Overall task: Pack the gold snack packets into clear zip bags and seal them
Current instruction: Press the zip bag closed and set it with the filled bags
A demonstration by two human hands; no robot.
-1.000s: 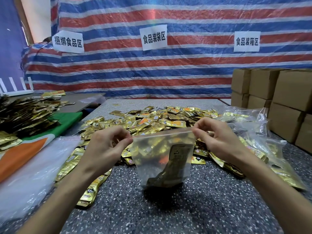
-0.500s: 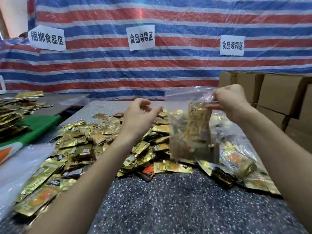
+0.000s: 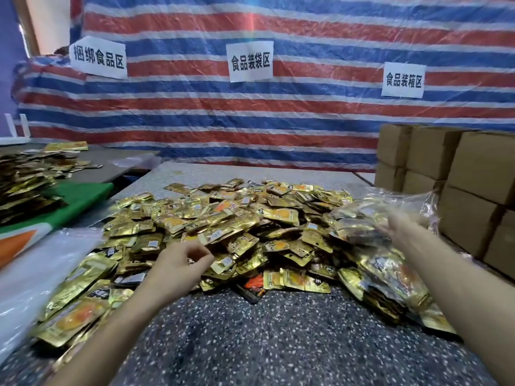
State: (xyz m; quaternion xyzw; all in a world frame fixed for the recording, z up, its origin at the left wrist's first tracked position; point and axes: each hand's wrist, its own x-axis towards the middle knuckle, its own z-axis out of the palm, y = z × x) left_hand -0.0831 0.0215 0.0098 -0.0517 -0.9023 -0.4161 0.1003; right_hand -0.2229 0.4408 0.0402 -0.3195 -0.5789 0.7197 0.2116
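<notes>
L hand (image 3: 178, 264) over gold packets (image 3: 250, 218) mid-surface (image 3: 278, 344), fingers curled, grasp unclear. R hand (image 3: 401, 229) blurred on filled zip bags (image 3: 390, 277) by right edge; fingers' state can't tell.

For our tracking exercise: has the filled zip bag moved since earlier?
Yes: the zip bag went right, from over the packet heap toward the cardboard boxes.

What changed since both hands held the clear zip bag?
The left hand let go of the clear plastic zip bag and went down to the loose gold foil snack packets. The right hand carried the bag right, to the heap of filled clear bags; it is blurred, so its grip is unclear. The brown cardboard boxes and striped tarpaulin stayed.
</notes>
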